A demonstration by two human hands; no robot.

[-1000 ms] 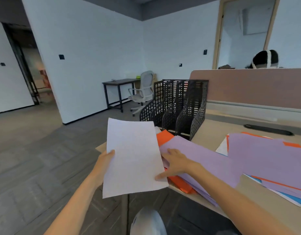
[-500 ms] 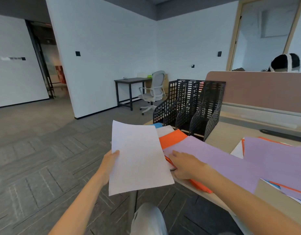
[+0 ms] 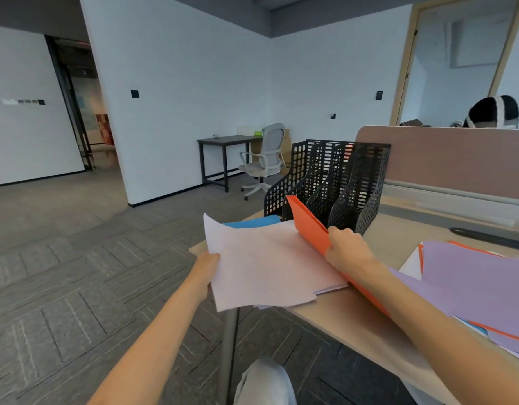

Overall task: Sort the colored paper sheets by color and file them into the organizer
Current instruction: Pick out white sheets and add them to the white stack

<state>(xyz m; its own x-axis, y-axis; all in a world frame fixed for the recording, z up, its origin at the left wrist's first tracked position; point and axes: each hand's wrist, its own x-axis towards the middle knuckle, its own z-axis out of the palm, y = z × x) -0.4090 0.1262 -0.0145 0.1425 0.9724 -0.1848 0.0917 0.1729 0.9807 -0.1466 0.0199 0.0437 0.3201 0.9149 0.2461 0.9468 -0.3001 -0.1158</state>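
My left hand (image 3: 207, 266) holds the left edge of a white sheet (image 3: 264, 264) that lies low over the desk corner. My right hand (image 3: 347, 248) grips a stack of orange sheets (image 3: 309, 226) and holds it tilted up on edge, its far end near the black mesh organizer (image 3: 331, 182). A blue sheet (image 3: 254, 222) shows from under the white one. A loose pile of purple sheets (image 3: 480, 285), with orange, white and blue edges showing, lies on the desk at right.
The beige desk (image 3: 395, 244) ends at a corner near my left hand, with open floor beyond it. A brown partition (image 3: 457, 159) stands behind the organizer. A dark flat bar (image 3: 486, 236) lies on the desk at the far right. A grey office chair (image 3: 265, 159) stands further off.
My right hand has lifted the orange stack up on edge from under the purple sheets. The white sheet in my left hand has come down flatter over the desk corner.
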